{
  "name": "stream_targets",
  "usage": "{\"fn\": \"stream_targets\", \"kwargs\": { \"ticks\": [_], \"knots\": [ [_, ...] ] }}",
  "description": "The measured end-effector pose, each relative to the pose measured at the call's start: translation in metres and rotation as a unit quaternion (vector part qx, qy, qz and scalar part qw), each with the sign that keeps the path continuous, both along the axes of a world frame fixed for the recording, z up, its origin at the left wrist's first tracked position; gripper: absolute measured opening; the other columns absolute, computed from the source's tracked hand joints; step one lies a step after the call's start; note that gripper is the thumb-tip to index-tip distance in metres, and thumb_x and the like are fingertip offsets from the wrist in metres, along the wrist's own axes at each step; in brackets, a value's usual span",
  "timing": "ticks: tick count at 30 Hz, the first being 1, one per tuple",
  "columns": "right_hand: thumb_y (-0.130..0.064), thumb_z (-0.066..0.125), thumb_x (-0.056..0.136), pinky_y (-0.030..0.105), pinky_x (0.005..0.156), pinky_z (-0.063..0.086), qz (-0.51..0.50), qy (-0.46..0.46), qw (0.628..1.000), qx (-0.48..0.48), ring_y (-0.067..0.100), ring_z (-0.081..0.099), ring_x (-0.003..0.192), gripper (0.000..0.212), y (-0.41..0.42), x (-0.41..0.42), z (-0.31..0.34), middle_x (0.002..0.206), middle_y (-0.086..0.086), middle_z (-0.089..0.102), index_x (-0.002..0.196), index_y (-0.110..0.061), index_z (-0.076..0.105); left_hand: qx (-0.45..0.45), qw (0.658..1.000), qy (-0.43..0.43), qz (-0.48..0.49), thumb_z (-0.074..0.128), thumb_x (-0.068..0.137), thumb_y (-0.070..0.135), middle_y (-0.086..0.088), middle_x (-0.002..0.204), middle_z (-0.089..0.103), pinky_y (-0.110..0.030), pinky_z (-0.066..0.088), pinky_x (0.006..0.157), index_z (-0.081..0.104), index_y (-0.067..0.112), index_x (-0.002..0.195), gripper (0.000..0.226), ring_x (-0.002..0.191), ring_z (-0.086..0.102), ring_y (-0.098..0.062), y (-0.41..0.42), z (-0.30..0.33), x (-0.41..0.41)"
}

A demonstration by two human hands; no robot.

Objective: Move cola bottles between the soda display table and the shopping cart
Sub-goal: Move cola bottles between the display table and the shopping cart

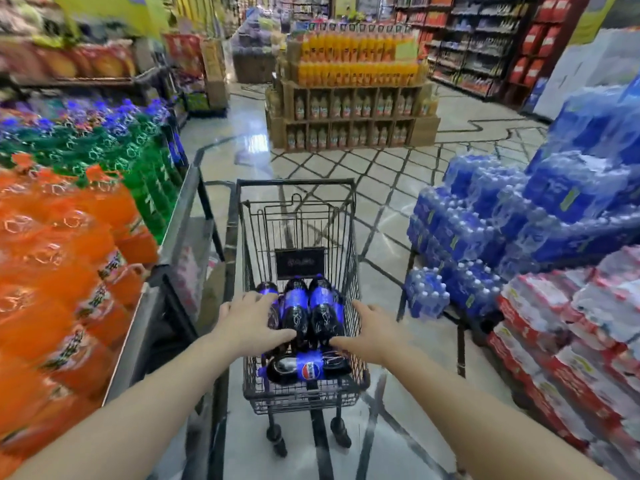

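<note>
Lying in the shopping cart (349, 271), dark blue-labelled cola bottles (294, 306) under two spread-fingered hands.

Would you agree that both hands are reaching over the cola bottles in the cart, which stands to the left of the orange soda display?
Not quite: the head view shows the cart to the right of the orange soda display, not left. Both hands, left and right, do reach over the cola bottles in it.
</note>
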State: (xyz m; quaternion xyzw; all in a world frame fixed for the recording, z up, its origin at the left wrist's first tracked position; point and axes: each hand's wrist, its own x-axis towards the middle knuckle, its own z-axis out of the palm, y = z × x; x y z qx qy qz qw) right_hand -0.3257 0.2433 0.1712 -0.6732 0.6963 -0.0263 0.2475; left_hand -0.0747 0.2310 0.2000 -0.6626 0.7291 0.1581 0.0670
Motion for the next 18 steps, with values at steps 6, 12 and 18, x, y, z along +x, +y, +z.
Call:
{"fn": "stream_targets", "kwargs": {
  "ticks": [6, 12, 18],
  "knots": [
    [-0.073, 0.071, 0.076, 0.046, 0.108, 0.047, -0.011, -0.007, 1.000, 0.019, 0.025, 0.046, 0.140, 0.105, -0.077, 0.000, -0.027, 0.159, 0.001, 0.039, 0.161, -0.032, 0.024, 0.025, 1.000, -0.001, -0.015, 0.056, 0.087, 0.079, -0.006, 0.164, 0.036, -0.052, 0.022, 0.123, 0.025, 0.029, 0.165, 0.098, 0.155, 0.024, -0.030, -0.089, -0.028, 0.004],
    [-0.081, 0.067, 0.073, 0.050, 0.110, 0.046, -0.057, 0.014, 0.997, 0.051, 0.027, 0.044, 0.143, 0.112, -0.167, 0.018, -0.062, 0.161, 0.004, 0.037, 0.162, -0.030, 0.022, 0.059, 0.996, -0.014, -0.066, 0.056, 0.087, 0.081, -0.009, 0.165, 0.035, -0.050, 0.025, 0.123, 0.023, 0.030, 0.166, 0.100, 0.155, 0.025, -0.032, -0.206, -0.064, 0.011],
    [-0.069, 0.068, 0.085, 0.041, 0.117, 0.034, -0.080, 0.009, 0.992, 0.101, 0.030, 0.036, 0.147, 0.098, -0.237, 0.034, -0.118, 0.161, 0.007, 0.039, 0.161, -0.023, 0.027, 0.110, 0.986, -0.019, -0.119, 0.054, 0.083, 0.084, -0.010, 0.161, 0.040, -0.053, 0.028, 0.124, 0.028, 0.028, 0.164, 0.102, 0.151, 0.032, -0.035, -0.300, -0.125, 0.016]
  ]
}}
